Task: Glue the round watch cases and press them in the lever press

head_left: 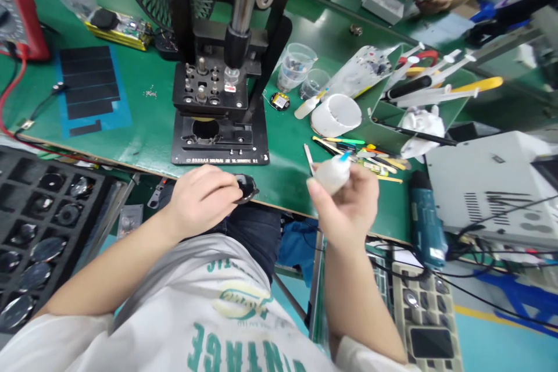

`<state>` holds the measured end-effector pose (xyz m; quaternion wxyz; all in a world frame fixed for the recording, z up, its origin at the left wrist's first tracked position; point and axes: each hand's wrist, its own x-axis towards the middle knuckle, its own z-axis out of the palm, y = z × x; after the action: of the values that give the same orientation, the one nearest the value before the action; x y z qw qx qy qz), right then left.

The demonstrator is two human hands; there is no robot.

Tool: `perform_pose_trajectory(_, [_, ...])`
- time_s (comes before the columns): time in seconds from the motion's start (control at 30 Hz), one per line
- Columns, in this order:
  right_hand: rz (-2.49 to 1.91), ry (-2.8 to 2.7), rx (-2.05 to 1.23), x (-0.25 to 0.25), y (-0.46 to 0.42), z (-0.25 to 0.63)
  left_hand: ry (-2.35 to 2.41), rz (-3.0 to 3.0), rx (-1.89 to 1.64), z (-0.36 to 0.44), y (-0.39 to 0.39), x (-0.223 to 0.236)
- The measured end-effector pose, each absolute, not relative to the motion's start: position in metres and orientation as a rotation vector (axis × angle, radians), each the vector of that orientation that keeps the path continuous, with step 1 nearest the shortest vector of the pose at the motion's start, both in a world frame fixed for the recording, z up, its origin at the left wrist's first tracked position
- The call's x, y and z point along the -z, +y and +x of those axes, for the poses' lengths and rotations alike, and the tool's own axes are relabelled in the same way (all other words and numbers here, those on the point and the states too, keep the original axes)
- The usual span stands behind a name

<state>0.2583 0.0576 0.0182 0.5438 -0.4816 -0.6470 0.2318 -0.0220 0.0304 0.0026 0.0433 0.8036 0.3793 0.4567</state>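
Left hand (199, 199) closed on dark round part (246, 188) at near edge of green bench (148, 128); right hand (349, 203) clasping white bottle (331, 175), blue tip (344, 157) aimed away. Looks like readying step; next move calls for steady part, controlled tip.

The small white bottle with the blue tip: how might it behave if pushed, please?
The small white bottle with the blue tip is probably light, being small in the bare right hand; its rounded body might roll if laid sideways.
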Motion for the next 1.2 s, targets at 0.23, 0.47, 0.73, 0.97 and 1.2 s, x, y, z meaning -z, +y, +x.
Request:
perform_pose_trajectory(0.23, [-1.41,-1.788,-0.507,-0.009,0.16,0.249,1.096,2.774,-1.609,-0.027,0.024,-0.004])
perform_pose_trajectory(0.47, [-1.596,-2.046,-0.158,-0.015,0.137,0.257,1.098,2.565,-1.699,-0.028,0.016,0.0])
perform_pose_trajectory(0.73, [-1.791,-2.453,0.534,-0.023,0.078,0.275,1.09,0.51,-1.192,-0.003,0.022,-0.028])
perform_pose_trajectory(0.97, [-1.617,-2.412,0.646,-0.015,0.077,0.274,0.895,0.212,-1.076,-0.008,0.026,-0.042])
perform_pose_trajectory(1.2, [-1.61,-2.063,0.072,0.004,0.077,0.277,1.016,0.451,-1.126,-0.006,0.022,-0.031])
